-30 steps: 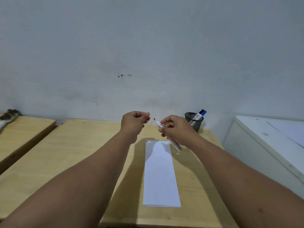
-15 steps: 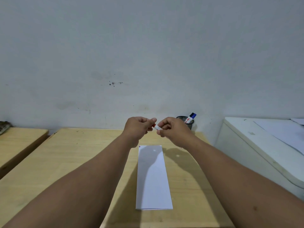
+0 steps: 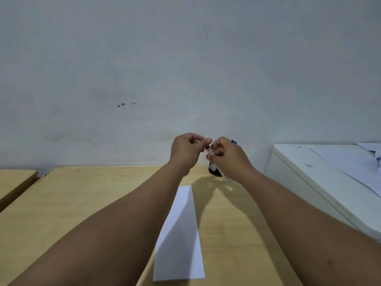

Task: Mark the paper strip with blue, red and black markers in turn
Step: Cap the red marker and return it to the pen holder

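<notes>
A white paper strip (image 3: pixel 181 236) lies lengthwise on the wooden desk (image 3: pixel 82 203) between my forearms. Both hands are raised above its far end and touch each other. My right hand (image 3: pixel 226 155) grips the white barrel of the red marker (image 3: pixel 221 172), which slants down to the right. My left hand (image 3: pixel 187 149) pinches the red cap at the marker's tip; the cap is almost hidden by the fingers. Behind my right hand stands a black mesh pen cup (image 3: pixel 214 169). The blue marker's cap (image 3: pixel 234 142) pokes out above my knuckles.
A white cabinet (image 3: pixel 309 182) with loose papers (image 3: pixel 350 159) on top stands to the right of the desk. A second wooden desk (image 3: pixel 14 182) sits at the far left, across a narrow gap. A grey wall runs directly behind.
My hands came together: a second ago the cap in my left hand was apart from the bare red tip, now the cap meets the tip. The camera view shifted upward.
</notes>
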